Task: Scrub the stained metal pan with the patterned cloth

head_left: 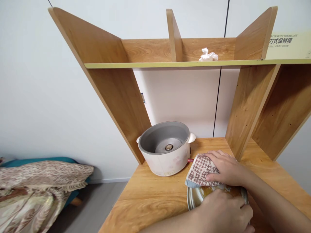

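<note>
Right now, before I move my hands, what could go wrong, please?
The cloth under your right hand might slide on the metal pot. If that pot is hot, which I cannot tell, your bare left hand could get burned. The crumpled tissue near the shelf's edge could fall if knocked.
</note>
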`<move>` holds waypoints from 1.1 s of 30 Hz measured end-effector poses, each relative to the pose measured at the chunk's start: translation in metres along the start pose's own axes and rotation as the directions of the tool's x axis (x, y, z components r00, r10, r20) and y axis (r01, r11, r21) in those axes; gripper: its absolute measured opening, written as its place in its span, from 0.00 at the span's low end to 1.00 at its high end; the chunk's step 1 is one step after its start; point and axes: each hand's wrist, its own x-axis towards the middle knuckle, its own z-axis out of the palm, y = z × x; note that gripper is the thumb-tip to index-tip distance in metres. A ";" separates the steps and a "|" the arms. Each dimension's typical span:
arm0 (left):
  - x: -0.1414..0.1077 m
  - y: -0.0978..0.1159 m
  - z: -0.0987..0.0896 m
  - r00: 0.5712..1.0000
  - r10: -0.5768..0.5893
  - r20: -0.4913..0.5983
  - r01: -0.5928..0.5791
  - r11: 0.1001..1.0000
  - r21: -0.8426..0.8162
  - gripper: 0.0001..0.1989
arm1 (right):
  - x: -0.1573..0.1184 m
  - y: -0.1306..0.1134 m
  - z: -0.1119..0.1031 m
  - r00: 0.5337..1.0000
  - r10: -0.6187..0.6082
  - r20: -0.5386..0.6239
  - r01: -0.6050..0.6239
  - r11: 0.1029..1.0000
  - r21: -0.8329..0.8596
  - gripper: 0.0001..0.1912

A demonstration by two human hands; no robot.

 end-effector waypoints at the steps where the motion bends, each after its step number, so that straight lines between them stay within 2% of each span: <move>1: 0.000 0.000 -0.001 1.000 0.007 -0.003 -0.007 1.000 0.004 0.19 | 0.000 0.000 0.000 1.000 -0.004 0.001 0.004 1.000 0.000 0.46; 7: 0.000 -0.002 -0.001 0.997 0.038 -0.073 -0.035 0.999 0.038 0.19 | 0.000 0.007 0.003 1.000 -0.018 0.011 0.018 1.000 -0.008 0.56; 13: -0.003 -0.001 0.008 0.991 0.028 -0.131 -0.018 0.997 0.081 0.20 | 0.001 0.009 0.003 0.999 -0.049 0.023 0.049 0.999 -0.015 0.64; 19: -0.003 0.000 0.009 0.986 0.026 -0.166 -0.010 0.995 0.101 0.20 | 0.000 0.007 0.002 0.999 -0.047 0.020 0.047 0.999 -0.020 0.64; 23: -0.002 -0.001 0.005 0.990 0.034 -0.140 -0.025 0.997 0.069 0.20 | 0.000 0.002 0.001 1.000 -0.020 0.012 0.021 1.000 -0.012 0.58; 30: -0.002 -0.001 0.002 1.000 0.016 -0.014 -0.016 1.000 0.005 0.19 | 0.000 -0.004 0.000 1.000 0.024 -0.017 -0.023 0.999 0.035 0.41; 33: -0.002 -0.001 0.003 1.000 0.015 -0.013 -0.016 1.000 -0.012 0.19 | 0.002 -0.001 0.002 0.999 0.018 -0.032 -0.017 0.999 0.044 0.36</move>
